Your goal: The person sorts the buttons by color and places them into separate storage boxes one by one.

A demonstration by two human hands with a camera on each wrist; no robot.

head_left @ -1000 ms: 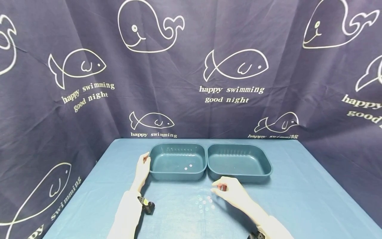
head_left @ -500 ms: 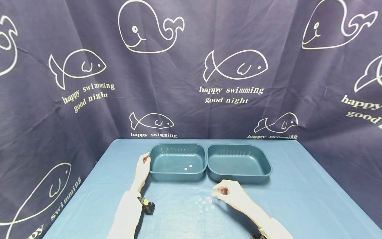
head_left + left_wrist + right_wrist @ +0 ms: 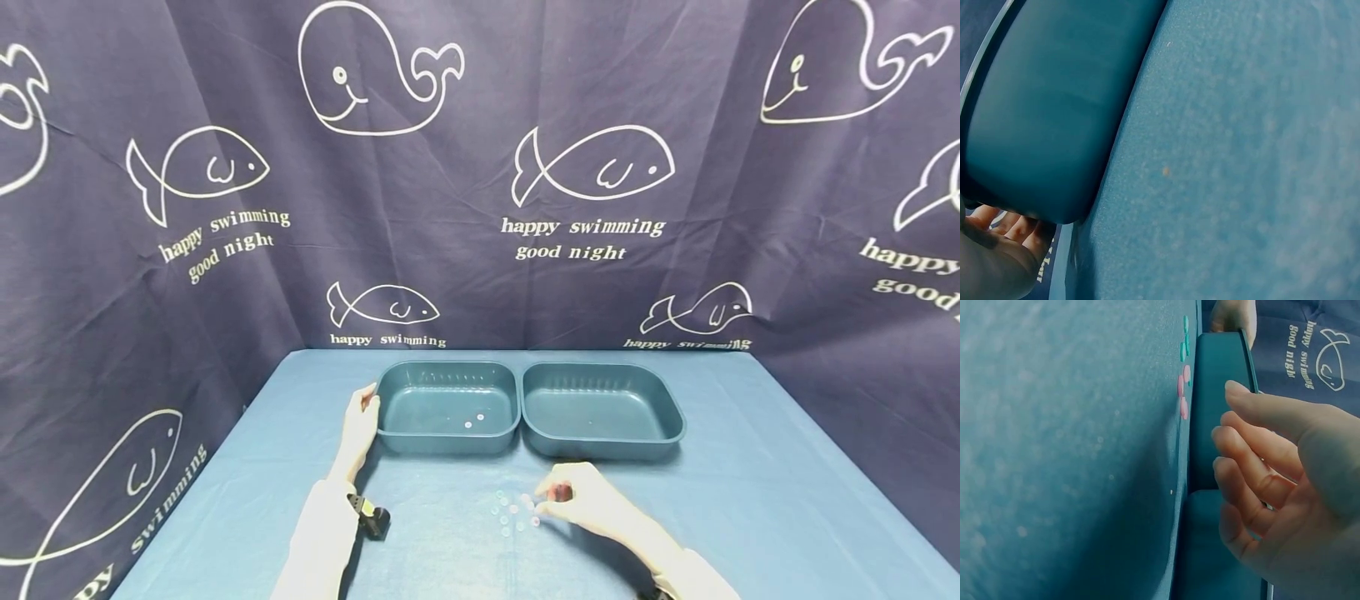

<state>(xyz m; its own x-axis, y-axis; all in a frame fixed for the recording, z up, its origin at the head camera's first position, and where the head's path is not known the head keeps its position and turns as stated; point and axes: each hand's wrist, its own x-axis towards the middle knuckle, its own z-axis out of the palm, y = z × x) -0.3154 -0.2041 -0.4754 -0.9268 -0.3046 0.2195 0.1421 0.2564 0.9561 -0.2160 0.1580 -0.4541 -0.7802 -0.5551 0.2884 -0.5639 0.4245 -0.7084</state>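
Small round pink buttons [image 3: 514, 508] and green buttons [image 3: 504, 520] lie in a loose cluster on the table. My right hand [image 3: 587, 500] hovers just to their right, fingers loosely bent. In the right wrist view a gap separates its thumb [image 3: 1260, 407] from its fingertips, and nothing is held. Two pale pink buttons [image 3: 480, 417] rest inside the left teal bin [image 3: 442, 442]. Against that bin's left end, my left hand [image 3: 361, 423] rests its fingers; the left wrist view shows those fingers [image 3: 1021, 229] touching the end wall below the rim.
A second teal bin [image 3: 603, 447] stands directly right of the first, their sides nearly touching. Blue cloth covers the table [image 3: 750, 500]. Behind and at both sides hangs a dark curtain [image 3: 480, 183] with white fish drawings.
My right hand has come down slightly toward me, away from the right bin and closer to the buttons. My left hand stays at the left bin, and both bins keep their places.
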